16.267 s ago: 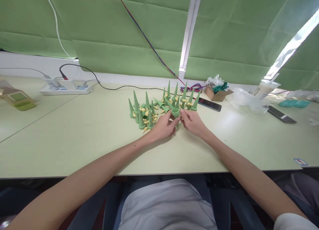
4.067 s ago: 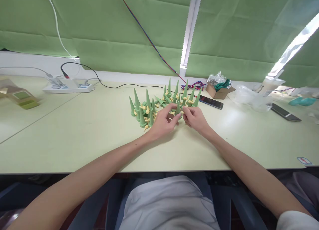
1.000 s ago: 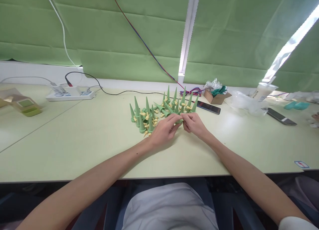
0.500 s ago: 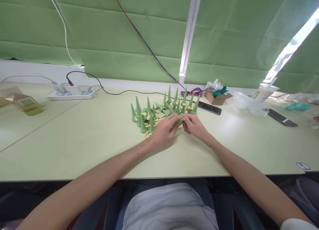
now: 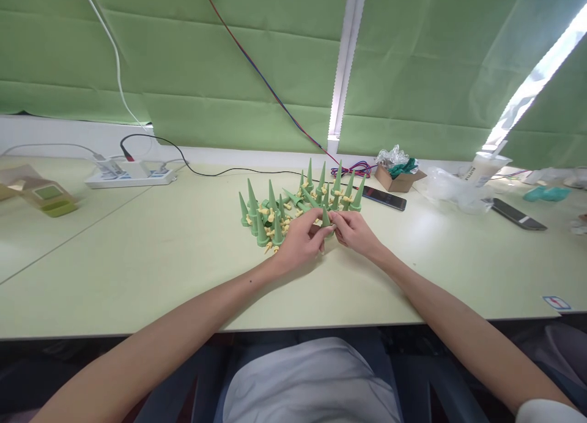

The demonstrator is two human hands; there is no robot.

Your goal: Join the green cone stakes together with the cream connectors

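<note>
My left hand (image 5: pixel 300 239) grips a green cone (image 5: pixel 325 218) that points upward, its base low between the fingers. Right beside it, my right hand (image 5: pixel 353 230) has its fingertips pinched together at the cone's right side; whatever lies between them is too small to make out. Behind and to the left of the hands, several green cones (image 5: pixel 252 198) stand on the table, with small yellow pieces (image 5: pixel 271 216) on and among them. A few cones lie tilted in the middle of the group (image 5: pixel 293 197).
A phone (image 5: pixel 384 198) and a small cardboard box (image 5: pixel 400 180) lie behind on the right. Farther right are a plastic bag (image 5: pixel 452 191), a cup (image 5: pixel 487 168) and a dark device (image 5: pixel 518 214). A power strip (image 5: pixel 131 177) and an open carton (image 5: pixel 43 194) are on the left.
The cone in my left hand has turned from lying nearly flat to upright. My hands stay close together at about the same place.
</note>
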